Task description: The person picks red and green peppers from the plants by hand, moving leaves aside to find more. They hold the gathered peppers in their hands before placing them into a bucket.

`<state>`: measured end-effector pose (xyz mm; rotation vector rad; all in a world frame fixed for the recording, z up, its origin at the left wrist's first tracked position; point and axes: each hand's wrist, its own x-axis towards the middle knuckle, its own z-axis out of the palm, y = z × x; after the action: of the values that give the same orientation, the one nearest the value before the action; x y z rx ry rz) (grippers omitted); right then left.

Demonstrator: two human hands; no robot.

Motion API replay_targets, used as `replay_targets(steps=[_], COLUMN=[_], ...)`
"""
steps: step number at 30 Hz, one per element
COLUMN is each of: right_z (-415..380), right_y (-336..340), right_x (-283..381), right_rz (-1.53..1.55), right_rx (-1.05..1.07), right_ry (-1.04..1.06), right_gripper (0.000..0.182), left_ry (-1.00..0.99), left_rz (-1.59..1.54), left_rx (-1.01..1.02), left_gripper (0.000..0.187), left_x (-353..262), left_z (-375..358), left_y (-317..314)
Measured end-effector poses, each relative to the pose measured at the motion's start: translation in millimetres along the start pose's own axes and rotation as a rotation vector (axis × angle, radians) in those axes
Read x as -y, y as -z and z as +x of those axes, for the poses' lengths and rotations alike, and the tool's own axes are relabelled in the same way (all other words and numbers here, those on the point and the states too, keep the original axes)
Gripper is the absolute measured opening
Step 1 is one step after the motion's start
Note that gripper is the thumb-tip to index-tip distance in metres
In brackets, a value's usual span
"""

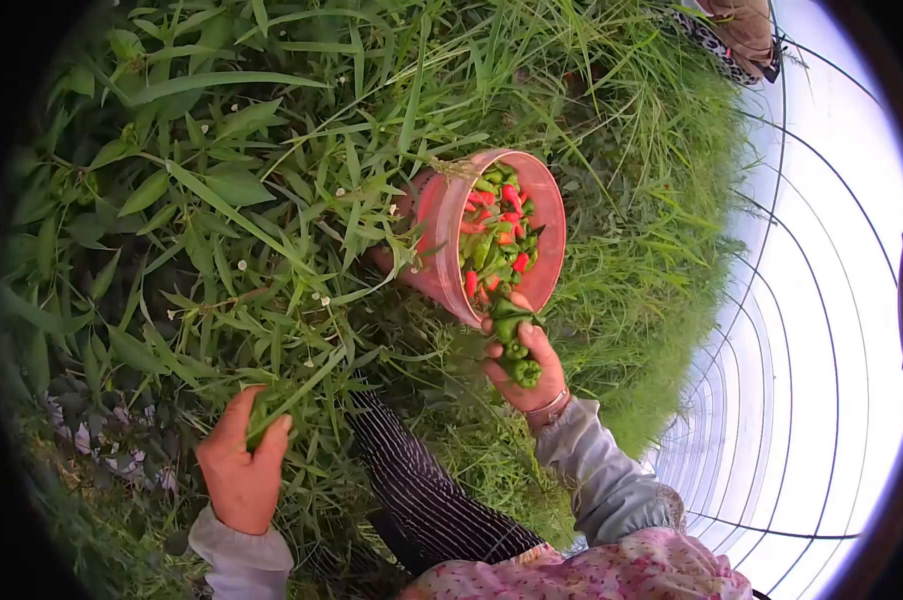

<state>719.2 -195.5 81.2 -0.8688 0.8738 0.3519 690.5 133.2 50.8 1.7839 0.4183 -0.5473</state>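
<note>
A: Head view, right hand [527, 362]. State?
B: Loaded. Fingers and thumb curled about several green peppers [516, 345]; stem end of one faces back toward the wrist. A thin band [548, 408] circles that wrist, just above a pale grey sleeve [611, 470].
A: Position of the bucket [549, 205]?
B: Directly beyond the right hand's fingertips. Translucent, pinkish red, tilted, its mouth toward the viewer. The held peppers overlap the near rim; contact with it cannot be told.
A: Contents?
B: Mixed peppers [486, 248], green and red, lying loose, just past the right hand.
A: Left hand [241, 465]?
B: Well apart from the right, on the bucket's left side. Thumb and forefinger closed about a green piece [263, 415]; leaf or pepper, cannot tell.
A: Surroundings?
B: Leafy plants [171, 220] beyond the left hand, long grass blades among them. Between the hands, nearer the body, a black trouser leg [411, 470] with white stripes. Below the right forearm, a pink flowered garment [621, 570]. Off to the right hand's right, a white cover [821, 250] over curved hoops.
</note>
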Motion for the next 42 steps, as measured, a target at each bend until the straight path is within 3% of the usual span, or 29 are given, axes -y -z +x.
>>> replay_targets(steps=[2, 4, 6, 10, 12, 14, 15, 17, 18, 19, 21, 24, 27, 31, 34, 37, 39, 40, 42], right_z=[16.1, 31.8, 43.9, 56.5, 56.4, 50.8, 42.8, 35.6, 31.8, 25.7, 21.0, 25.4, 52.9, 97.9, 125.1, 146.7, 156.7, 148.4, 136.8], right_y=[26.2, 31.2, 44.4, 78.8, 82.9, 28.1, 1.2, -37.9, -60.1, -89.4, -138.8, -203.6, -224.4, -217.9, -197.3, -183.2, -165.6, -157.2, -160.7], right_x=[29.1, 48.5, 61.6, 73.3, 67.2, 36.0, 18.8, -17.0, -36.9, -62.3, -103.8, -151.1, -211.0, -281.2, -317.2, -322.1, -308.7, -301.0, -297.8], right_rz=[-0.204, -0.323, -0.380, -0.519, -0.684, -0.705, -0.708, -0.701, -0.691, -0.697, -0.836, -1.006, -1.219, -1.803, -2.165, -2.669, -2.654, -2.675, -2.784], right_rx=[-0.107, -0.180, -0.268, -0.328, -0.278, -0.375, -0.425, -0.034, 0.156, 0.151, 0.441, 0.692, 0.938, 1.122, 1.256, 1.154, 1.130, 1.139, 1.207], right_ry=[0.154, 0.240, 0.281, 0.314, 0.379, 0.439, 0.434, 0.365, 0.335, 0.291, 0.243, 0.008, 0.107, 0.459, 0.558, 0.124, 0.148, 0.365, 0.431], right_gripper=[0.047, 0.050, 0.052, 0.052, 0.050, 0.035, 0.029, 0.023, 0.020, 0.017, 0.012, 0.018, 0.021, 0.023, 0.029, 0.031, 0.034, 0.037, 0.040], left_ry=[0.047, -0.322, -0.416, -0.392, -0.429, -0.484, -0.636, -0.542, -0.303, -0.206, -0.021, 0.106, 0.226, 0.127, 0.152, 0.176, 0.077, 0.003, -0.062], left_rz=[-0.250, -0.231, -0.268, -0.187, -0.204, -0.137, -0.278, -0.114, -0.105, -0.043, 0.353, 1.037, 1.123, 1.234, 1.342, 1.550, 1.541, 1.518, 1.410], left_rx=[0.233, 0.279, 0.311, 0.254, 0.258, 0.315, -0.134, -0.429, -0.534, -0.654, -0.684, -0.281, 0.037, 0.000, 0.135, 0.284, 0.184, 0.136, 0.085], left_gripper=[0.038, 0.067, 0.077, 0.059, 0.047, 0.036, 0.022, 0.010, 0.010, 0.012, 0.015, 0.025, 0.030, 0.019, 0.018, 0.019, 0.015, 0.015, 0.016], left_x=[-53.0, -76.0, -84.5, -87.9, -70.2, -47.6, -26.8, 19.1, 35.1, 66.9, 129.0, 176.9, 185.0, 215.4, 225.6, 238.2, 253.4, 251.7, 253.6], left_z=[14.9, 31.2, 47.5, 54.2, 51.5, 42.7, 39.2, 38.2, 31.9, 37.6, 49.6, 44.7, 20.6, -22.9, -42.1, -55.0, -67.0, -72.4, -76.8], left_y=[-32.0, -91.3, -163.3, -191.0, -148.5, -65.1, -25.9, 49.5, 79.9, 104.5, 140.8, 131.3, 116.5, 143.6, 186.7, 227.7, 251.4, 261.6, 268.6])
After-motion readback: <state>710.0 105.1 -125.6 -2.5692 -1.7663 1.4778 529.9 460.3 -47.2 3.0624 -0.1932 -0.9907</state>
